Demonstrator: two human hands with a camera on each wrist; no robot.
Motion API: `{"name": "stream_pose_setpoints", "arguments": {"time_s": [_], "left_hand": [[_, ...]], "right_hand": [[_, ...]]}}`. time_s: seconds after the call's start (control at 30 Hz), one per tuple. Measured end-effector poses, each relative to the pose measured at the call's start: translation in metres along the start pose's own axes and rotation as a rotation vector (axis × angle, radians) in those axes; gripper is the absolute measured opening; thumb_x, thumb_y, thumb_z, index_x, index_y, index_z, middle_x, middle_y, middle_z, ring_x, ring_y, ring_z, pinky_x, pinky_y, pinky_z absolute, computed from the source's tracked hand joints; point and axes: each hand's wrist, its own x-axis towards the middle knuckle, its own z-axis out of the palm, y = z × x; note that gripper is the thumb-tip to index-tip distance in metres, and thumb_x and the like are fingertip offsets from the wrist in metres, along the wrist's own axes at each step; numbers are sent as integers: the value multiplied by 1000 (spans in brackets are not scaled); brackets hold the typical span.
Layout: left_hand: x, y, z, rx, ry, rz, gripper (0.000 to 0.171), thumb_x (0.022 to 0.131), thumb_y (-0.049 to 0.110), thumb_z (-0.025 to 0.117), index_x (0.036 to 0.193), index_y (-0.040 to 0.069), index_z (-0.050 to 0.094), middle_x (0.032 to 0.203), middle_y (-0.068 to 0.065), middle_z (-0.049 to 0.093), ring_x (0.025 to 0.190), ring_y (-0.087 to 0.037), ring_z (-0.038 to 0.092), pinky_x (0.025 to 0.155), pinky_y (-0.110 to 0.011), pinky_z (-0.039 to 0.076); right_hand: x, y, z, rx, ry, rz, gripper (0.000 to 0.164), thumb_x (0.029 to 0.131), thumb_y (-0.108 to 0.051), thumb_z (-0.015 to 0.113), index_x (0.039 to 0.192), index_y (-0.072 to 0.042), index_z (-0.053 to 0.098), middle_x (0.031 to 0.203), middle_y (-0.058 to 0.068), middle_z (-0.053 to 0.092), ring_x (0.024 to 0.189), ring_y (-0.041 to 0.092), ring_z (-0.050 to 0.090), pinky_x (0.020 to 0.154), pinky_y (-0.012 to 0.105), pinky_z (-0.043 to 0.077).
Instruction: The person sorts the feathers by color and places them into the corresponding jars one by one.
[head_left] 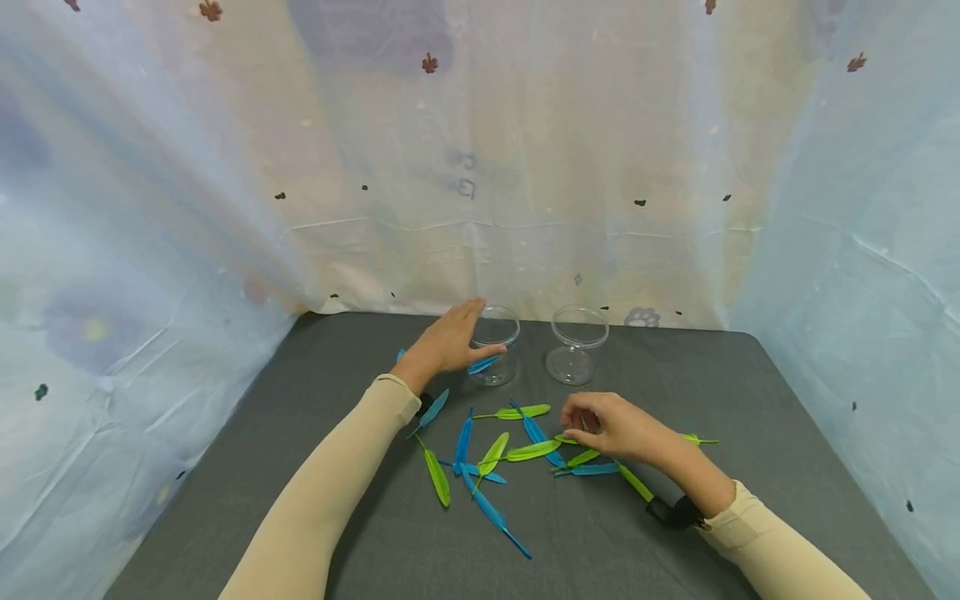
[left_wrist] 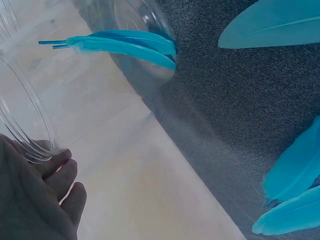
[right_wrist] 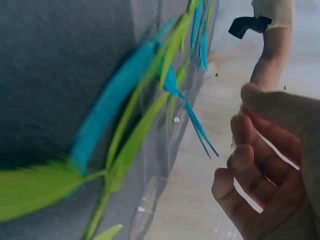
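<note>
A patterned curtain backs and flanks the grey bench. 2 beige sleeves reach in from the near edge.

The left hand grips the left clear cup near its rim, its thumb on one side and fingers on the other; from the head it hides part of that cup. The right hand hangs over the feathers, covering some; its fingers are loosely bent, thumb and index tips close, with nothing seen between them in the right wrist view. That view also catches the left arm's black wristband.

The right clear cup stands just beside the left one. Loose green feathers and blue feathers lie across the bench, several crossing. Only the left wrist view clearly separates 2 cyan feathers inside the left clear cup, stems toward the rim.
</note>
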Motion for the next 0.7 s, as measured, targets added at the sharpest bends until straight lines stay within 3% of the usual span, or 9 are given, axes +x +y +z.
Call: {"name": "stream_pose_setpoints", "arguments": {"time_s": [0.3, 0.7], "left_hand": [[1, -1, 0, -1, -1, 8, 112, 98, 81, 52, 174, 9, 10, 180, -11, 14, 166, -33, 17, 135, -49, 20], [0, -1, 0, -9, 0, 13, 112, 99, 80, 53, 174, 9, 10, 180, -12, 14, 165, -33, 17, 135, -49, 20]], "right_hand": [[-13, -4, 14, 67, -154, 10, 10, 99, -15, 81, 102, -20, 73, 80, -17, 58, 66, -2, 48, 59, 20, 48], [-14, -2, 28, 45, -208, 43, 11, 99, -23, 82, 98, -23, 71, 73, -16, 53, 64, -3, 48, 59, 19, 45]]}}
